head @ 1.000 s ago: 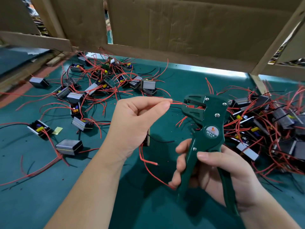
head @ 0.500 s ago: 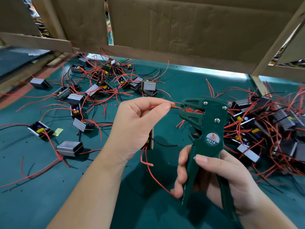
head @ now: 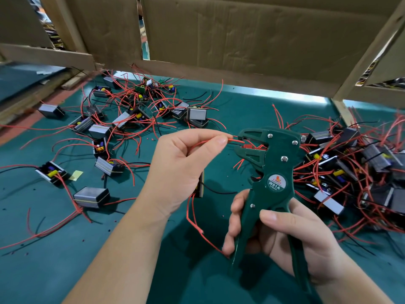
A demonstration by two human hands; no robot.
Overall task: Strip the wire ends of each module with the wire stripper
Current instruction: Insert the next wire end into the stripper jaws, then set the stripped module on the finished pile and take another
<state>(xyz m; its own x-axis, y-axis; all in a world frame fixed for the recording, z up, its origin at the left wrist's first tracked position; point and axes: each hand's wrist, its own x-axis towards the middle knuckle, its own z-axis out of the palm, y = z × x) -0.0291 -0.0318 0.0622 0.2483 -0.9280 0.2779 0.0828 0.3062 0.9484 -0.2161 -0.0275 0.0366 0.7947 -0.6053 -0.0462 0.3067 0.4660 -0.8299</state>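
Pinching a red wire point(head: 235, 140) between thumb and forefinger, the left hand point(head: 182, 170) feeds its end into the wire stripper point(head: 271, 172), whose handles the right hand point(head: 282, 233) grips above the green bench point(head: 43, 260); a small module point(head: 200, 185) hangs behind the left palm.

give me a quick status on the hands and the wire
Left hand pinching red wire, end fed into wire stripper mouth. Right hand gripping stripper handles. Module tucked under left palm. Nothing blocking.
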